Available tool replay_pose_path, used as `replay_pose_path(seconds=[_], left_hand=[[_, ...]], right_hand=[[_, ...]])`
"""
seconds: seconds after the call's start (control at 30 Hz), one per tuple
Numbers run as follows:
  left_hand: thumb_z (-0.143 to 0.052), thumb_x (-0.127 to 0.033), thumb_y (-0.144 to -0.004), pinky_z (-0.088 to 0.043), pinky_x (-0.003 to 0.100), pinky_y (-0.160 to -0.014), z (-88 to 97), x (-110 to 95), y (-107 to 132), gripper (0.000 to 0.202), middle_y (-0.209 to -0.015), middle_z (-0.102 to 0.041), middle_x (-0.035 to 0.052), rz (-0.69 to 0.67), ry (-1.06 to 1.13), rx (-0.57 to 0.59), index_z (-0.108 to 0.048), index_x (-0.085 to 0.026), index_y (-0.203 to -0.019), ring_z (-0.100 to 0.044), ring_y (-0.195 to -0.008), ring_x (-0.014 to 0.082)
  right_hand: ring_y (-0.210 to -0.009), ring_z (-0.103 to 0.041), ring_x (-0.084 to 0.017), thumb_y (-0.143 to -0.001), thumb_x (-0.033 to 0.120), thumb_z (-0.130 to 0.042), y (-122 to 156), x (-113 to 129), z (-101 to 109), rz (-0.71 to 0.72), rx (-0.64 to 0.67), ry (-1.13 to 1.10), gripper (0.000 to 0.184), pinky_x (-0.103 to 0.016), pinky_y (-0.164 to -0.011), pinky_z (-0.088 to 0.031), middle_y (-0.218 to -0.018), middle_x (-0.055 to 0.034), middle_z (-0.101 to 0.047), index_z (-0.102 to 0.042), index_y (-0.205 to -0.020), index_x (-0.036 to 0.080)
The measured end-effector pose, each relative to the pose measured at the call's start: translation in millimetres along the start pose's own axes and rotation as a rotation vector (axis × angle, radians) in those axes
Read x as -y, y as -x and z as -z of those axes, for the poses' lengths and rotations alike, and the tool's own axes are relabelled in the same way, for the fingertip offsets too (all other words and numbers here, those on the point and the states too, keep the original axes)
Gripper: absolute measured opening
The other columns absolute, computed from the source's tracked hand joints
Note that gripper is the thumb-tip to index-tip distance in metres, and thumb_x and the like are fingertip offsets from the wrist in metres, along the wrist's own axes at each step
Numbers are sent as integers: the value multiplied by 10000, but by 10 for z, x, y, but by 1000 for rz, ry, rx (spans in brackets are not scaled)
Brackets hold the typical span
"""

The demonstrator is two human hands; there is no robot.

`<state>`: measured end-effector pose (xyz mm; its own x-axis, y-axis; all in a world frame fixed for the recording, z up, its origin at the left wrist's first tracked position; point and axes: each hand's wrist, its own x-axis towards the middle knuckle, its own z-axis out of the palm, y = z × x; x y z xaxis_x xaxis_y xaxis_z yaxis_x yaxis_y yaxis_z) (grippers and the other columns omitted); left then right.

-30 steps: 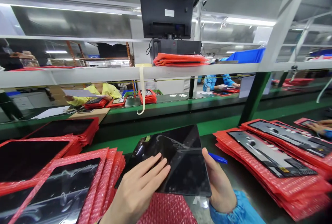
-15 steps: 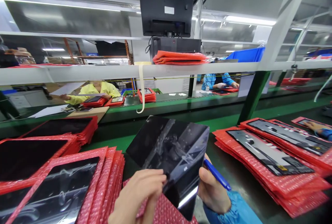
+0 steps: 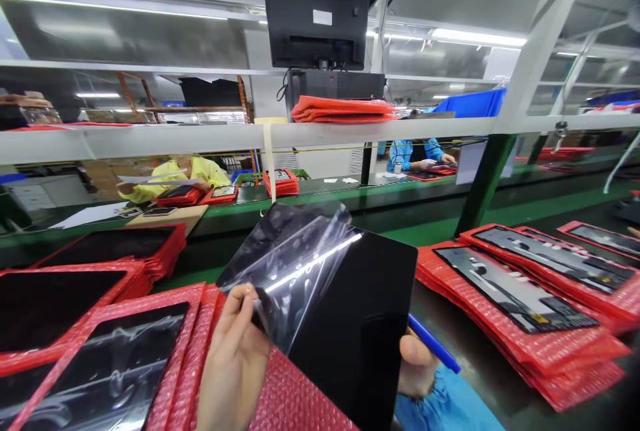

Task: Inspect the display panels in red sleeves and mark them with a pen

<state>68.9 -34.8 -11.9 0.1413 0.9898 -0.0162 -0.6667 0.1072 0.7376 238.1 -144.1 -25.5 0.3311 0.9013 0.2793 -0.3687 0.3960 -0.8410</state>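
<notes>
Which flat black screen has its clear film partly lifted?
The black screen in the right hand; the left hand pinches its film. Others lie on red bubble-wrap.

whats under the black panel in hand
Some red bubble wrap shows below the black panel, and the right hand holds its right edge. Most of that hand's fingers and whatever lies directly under the panel are covered.

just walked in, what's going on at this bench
The person's left hand pinches clear film that stands partly lifted off a black panel. The right hand holds the panel's edge, and a blue pen juts out by its thumb. Red bubble wrap lies below. Stacked red bubble bags with panels sit on both sides.
</notes>
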Motion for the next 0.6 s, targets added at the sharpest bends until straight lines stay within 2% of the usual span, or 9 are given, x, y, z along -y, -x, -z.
replay_pose_path(seconds=[0.1, 0.2, 0.27, 0.37, 0.47, 0.6], left_hand=[[-744, -313, -747, -495, 128, -802, 28, -22, 6, 162, -946, -654, -53, -119, 81, -149, -698, -253, -890, -595, -950, 88], [-688, -280, -796, -513, 179, -787, 38, -107, 30, 79, -899, -649, -59, -226, 140, -167, -674, -256, -870, -605, -867, 97], [-661, -267, -817, -530, 203, -748, 34, -164, 49, 31, -860, -658, -61, -296, 162, -150, -652, -255, -844, -619, -797, 104], [-635, -255, -839, -532, 197, -713, 23, -210, 67, 9, -844, -674, -68, -365, 144, -151, -636, -253, -830, -632, -767, 102], [-615, -242, -850, -525, 194, -719, 22, -219, 68, 24, -835, -678, -64, -383, 120, -171, -632, -247, -833, -634, -782, 104], [-606, -243, -853, -518, 187, -732, 40, -224, 46, 30, -846, -681, -59, -403, 117, -174, -628, -244, -832, -628, -821, 105]], right_hand=[[-1251, -541, -354, -630, 488, -787, -78, -46, -131, -75, 67, -156, 696, -515, -1041, -424, -1256, -71, -675, -590, -1269, 294], [-1319, -478, -296, -753, 382, -722, -97, -69, -276, -65, 87, -214, 535, -476, -1100, -371, -1349, -23, -613, -588, -1268, 331], [-1358, -427, -273, -778, 305, -713, -64, -74, -342, -62, 130, -193, 533, -454, -1112, -363, -1399, 5, -567, -571, -1290, 344], [-1372, -399, -278, -774, 250, -728, 13, -79, -381, -108, 198, -122, 640, -452, -1034, -463, -1464, 18, -491, -494, -1360, 352], [-1318, -469, -278, -806, 261, -706, 63, -81, -389, -132, 223, -119, 653, -436, -902, -560, -1471, 6, -479, -441, -1394, 362], [-1277, -514, -282, -779, 255, -732, 52, -51, -417, -97, 318, -193, 616, -430, -859, -573, -1437, -5, -519, -504, -1339, 376]])
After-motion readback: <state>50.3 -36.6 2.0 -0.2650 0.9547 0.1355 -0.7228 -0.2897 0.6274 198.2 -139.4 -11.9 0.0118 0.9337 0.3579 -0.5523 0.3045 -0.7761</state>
